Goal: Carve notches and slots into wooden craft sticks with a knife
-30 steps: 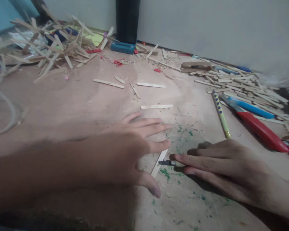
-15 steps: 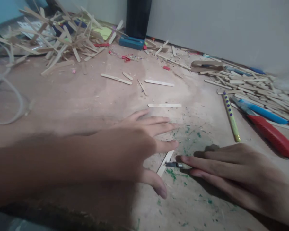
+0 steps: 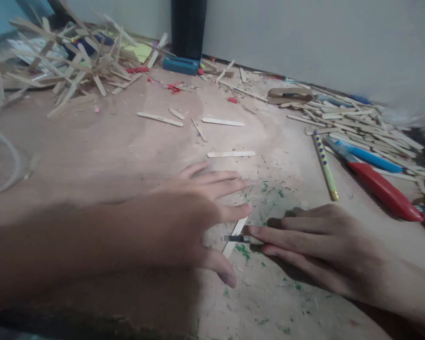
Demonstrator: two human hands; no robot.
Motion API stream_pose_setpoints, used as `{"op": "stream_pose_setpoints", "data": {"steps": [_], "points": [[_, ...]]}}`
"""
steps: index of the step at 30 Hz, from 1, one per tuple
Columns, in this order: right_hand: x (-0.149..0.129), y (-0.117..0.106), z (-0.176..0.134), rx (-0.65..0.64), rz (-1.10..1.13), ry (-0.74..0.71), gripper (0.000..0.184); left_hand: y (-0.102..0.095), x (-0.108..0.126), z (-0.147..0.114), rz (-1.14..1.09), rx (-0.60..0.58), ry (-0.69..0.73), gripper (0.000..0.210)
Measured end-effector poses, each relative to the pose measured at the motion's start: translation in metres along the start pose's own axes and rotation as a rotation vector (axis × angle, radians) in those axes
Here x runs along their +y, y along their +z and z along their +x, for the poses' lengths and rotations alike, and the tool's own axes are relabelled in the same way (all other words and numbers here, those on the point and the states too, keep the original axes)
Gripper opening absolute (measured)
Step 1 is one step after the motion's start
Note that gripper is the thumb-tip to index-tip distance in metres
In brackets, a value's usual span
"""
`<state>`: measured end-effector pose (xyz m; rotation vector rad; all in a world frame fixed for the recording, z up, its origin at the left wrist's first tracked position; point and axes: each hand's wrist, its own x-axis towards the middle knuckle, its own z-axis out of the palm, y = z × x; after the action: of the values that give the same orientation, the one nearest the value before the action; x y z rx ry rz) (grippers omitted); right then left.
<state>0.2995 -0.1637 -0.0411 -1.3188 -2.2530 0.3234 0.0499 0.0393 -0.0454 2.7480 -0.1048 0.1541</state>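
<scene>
A pale wooden craft stick (image 3: 237, 229) lies at a slant on the table, between my two hands. My left hand (image 3: 194, 208) is spread flat, its index fingertip at the far end of the stick and its thumb close to the near end. In my right hand (image 3: 315, 241) is a small carving chisel (image 3: 239, 239) with a flat metal blade and a pale handle, mostly hidden by the fingers. The blade lies across the stick, its tip just past the left edge.
Green flecks mark the tabletop (image 3: 255, 302). Several loose sticks, one a whole craft stick (image 3: 231, 154), lie beyond my hands. On the right are a dotted pencil (image 3: 326, 165), a red-handled cutter (image 3: 384, 191), a blue pen-like tool (image 3: 373, 158) and a stick pile (image 3: 371, 125). Tangled sticks (image 3: 81, 66) stand far left.
The chisel blade has slid left across the craft stick, from resting on it to reaching past its edge. My left hand keeps its place; the whole view has shifted slightly.
</scene>
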Motion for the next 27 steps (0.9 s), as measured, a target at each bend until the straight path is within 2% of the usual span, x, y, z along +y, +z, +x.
{"op": "stream_pose_setpoints", "data": {"steps": [4,8,15,19,27], "points": [[-0.004,-0.014,-0.001,-0.061,0.11,0.11,0.037,0.001,-0.001,-0.003,0.019,0.025,0.01,0.112],[-0.005,-0.024,-0.003,-0.079,0.073,0.144,0.036,-0.004,0.001,-0.003,0.011,0.014,0.017,0.103],[-0.007,-0.019,0.001,-0.09,0.119,0.135,0.036,-0.004,0.002,-0.001,0.014,0.022,0.02,0.102],[-0.005,-0.024,0.005,-0.088,0.195,0.168,0.037,-0.005,-0.001,-0.002,0.046,0.042,0.042,0.1],[-0.005,-0.027,0.008,-0.052,0.241,0.197,0.035,-0.007,0.001,-0.013,0.066,0.183,0.179,0.069]]}}
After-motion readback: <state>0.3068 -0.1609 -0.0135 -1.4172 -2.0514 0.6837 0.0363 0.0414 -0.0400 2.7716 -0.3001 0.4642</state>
